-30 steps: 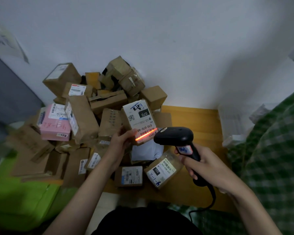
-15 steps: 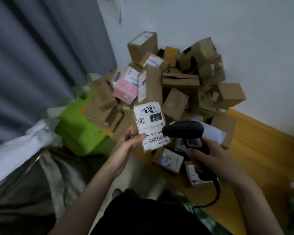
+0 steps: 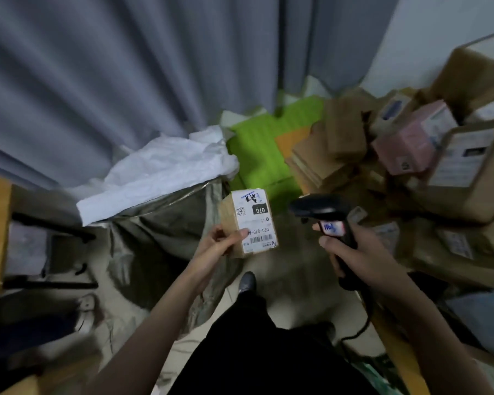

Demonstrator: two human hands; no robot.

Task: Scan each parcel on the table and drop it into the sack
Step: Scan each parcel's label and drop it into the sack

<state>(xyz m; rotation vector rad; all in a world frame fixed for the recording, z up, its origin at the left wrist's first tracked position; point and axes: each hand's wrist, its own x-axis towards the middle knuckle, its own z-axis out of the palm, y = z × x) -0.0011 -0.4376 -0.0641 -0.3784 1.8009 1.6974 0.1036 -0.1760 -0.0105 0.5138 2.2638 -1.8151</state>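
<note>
A small brown cardboard parcel with a white label [image 3: 248,223] is gripped by the left hand [image 3: 220,243] at the middle of the frame, beside the open grey sack [image 3: 166,220], not yet dropped in. A black scanner [image 3: 324,213] is gripped by the right hand [image 3: 357,252]. Many brown parcels [image 3: 411,166] are piled at the right, so much is left

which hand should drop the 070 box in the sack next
Left. The left hand already grips the parcel right beside the open sack, while the right hand holds the scanner on the far side.
</note>
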